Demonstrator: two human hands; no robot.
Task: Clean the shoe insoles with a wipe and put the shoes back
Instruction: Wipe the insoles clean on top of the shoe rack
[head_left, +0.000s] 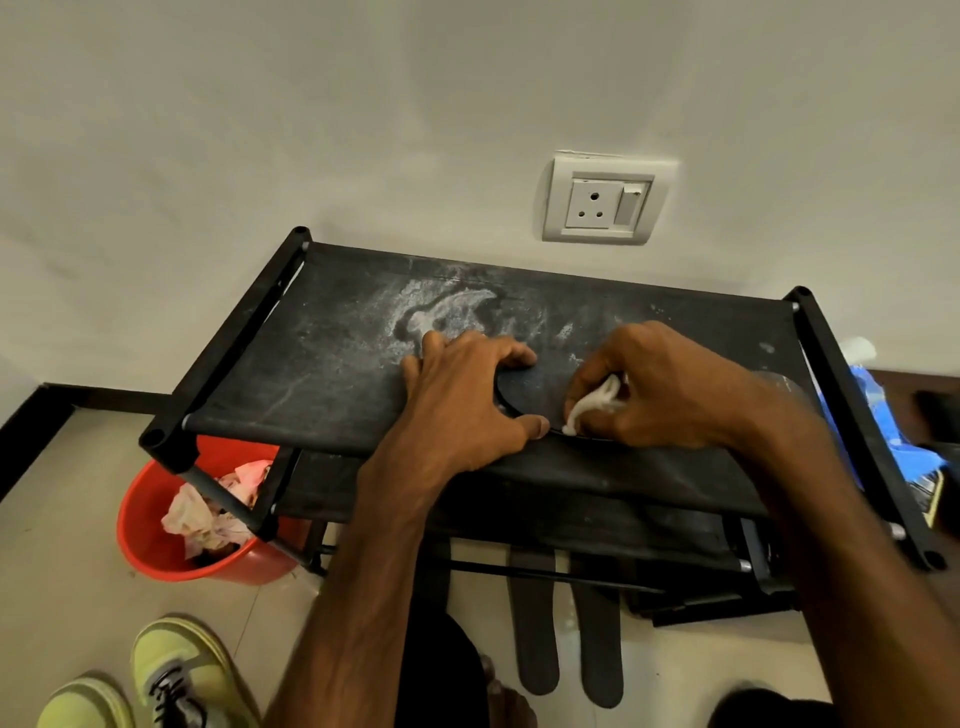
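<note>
Beginning at the fingers (597, 364) of the right hand (660, 389), a white wipe (592, 402) is seen pinched between them and pressed down onto a dark insole (524, 397), which is laid flat on the top shelf (322, 364) of a black shoe rack. The insole is steadied by the left hand (462, 400), whose fingers and thumb are curled round its rounded end from both sides; the other end is hidden under the right hand. The wiping step is therefore judged to be under way and not finished. Two more insoles (537, 623) are laid side by side on the floor just in front of the rack, and it cannot be told whether they have been wiped. A pair of yellow-green shoes (176, 670) is stood on the floor at the lower left, well apart from the rack, so the refitting of insoles and the return of the shoes are judged to be left to do. A red bucket (150, 545) holding crumpled paper (197, 514) is placed under the rack's left corner, which suggests that some waste has been thrown away. A blue pack (878, 415) is seen beside the rack's right end.
</note>
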